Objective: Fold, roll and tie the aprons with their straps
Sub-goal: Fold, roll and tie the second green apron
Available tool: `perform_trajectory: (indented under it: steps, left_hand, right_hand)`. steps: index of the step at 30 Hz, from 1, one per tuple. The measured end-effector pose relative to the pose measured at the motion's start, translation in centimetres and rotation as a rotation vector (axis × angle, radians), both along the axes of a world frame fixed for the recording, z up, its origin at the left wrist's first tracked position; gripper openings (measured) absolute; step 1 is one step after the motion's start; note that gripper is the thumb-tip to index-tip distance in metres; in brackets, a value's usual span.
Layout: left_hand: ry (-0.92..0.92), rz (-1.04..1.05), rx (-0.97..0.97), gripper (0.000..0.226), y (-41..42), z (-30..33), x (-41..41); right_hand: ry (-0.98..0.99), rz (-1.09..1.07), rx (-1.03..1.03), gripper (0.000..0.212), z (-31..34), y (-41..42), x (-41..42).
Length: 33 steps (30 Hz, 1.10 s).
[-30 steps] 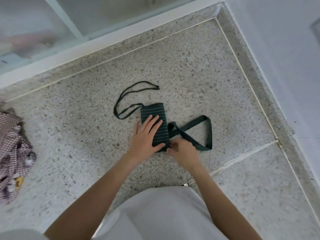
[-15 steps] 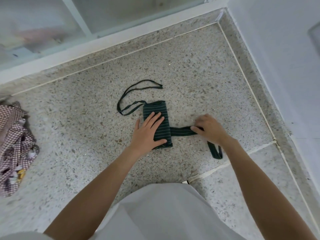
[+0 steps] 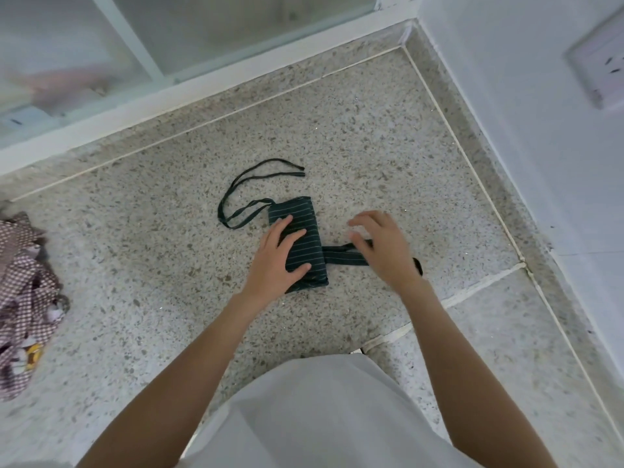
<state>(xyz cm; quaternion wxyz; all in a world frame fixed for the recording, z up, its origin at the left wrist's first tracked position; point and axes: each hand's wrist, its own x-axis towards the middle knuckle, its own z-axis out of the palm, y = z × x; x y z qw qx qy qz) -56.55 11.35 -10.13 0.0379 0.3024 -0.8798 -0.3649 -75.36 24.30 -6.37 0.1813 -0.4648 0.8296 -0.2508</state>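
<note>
On the speckled floor point(image 3: 169, 265), near the middle of the view: one dark green striped apron point(image 3: 304, 238), folded and rolled into a compact bundle, lying lengthwise away from the person.

Left hand point(image 3: 280, 258): laid flat on the near left part of the bundle, fingers straight and slightly spread, thumb along the near edge; it presses down and clasps nothing.

Right hand point(image 3: 385, 248): just right of the bundle, blurred; its fingers are loosely bent over the wide strap point(image 3: 341, 256), touching it. Whether this grip actually pinches the strap cannot be told.

Wide strap: runs flat from the bundle's right side and passes beneath the right hand; a dark end shows beyond the wrist.

Thin ties point(image 3: 243, 201): two cords looping from the bundle's far left corner, loose on the floor.

Checked cloth point(image 3: 23, 298): crumpled heap at the left edge, well apart from the apron.
</note>
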Motion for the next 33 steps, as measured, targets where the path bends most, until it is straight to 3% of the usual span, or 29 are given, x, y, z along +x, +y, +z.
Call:
perform_trajectory:
  steps: [3, 8, 14, 18, 19, 23, 27, 30, 33]
  left_hand:
    - [-0.028, 0.189, 0.057, 0.059, 0.5, 0.3, 0.5]
    - [-0.019, 0.347, 0.486, 0.066, 0.1, 0.5, 0.8]
    - [0.011, 0.396, 0.733, 0.074, -0.8, 0.9, -0.2]
    - [0.061, 0.344, 0.579, 0.077, -0.8, 2.0, -0.4]
    - [0.037, 0.289, 0.445, 0.078, -0.8, 2.1, -0.3]
    - [-0.115, 0.093, -0.104, 0.069, -0.6, 1.9, 0.6]
    - [-0.026, -0.038, -0.434, 0.05, 0.0, 1.1, 1.7]
    - [0.045, -0.2, -0.434, 0.05, 0.3, 0.1, 2.4]
    - [-0.008, -0.208, -0.245, 0.068, 0.2, -0.7, 3.0]
  right_hand:
    - [-0.049, 0.157, 0.08, 0.033, -0.7, -2.3, 3.6]
    - [-0.039, 0.127, 0.294, 0.047, -2.8, -3.2, 5.5]
    - [-0.42, 0.023, 0.234, 0.062, -3.0, -2.7, 4.8]
    - [-0.512, -0.007, 0.1, 0.08, -2.8, -2.3, 4.6]
    - [-0.412, 0.001, 0.083, 0.077, -2.5, -2.3, 4.8]
    - [0.319, 0.102, -0.001, 0.056, -1.9, -2.1, 5.8]
    - [0.46, 0.154, -0.095, 0.039, -2.8, -0.4, 6.1]
    - [0.438, 0.372, -0.068, 0.053, -3.9, 0.8, 5.4]
    - [0.34, 0.427, 0.021, 0.07, -4.9, 1.1, 4.5]
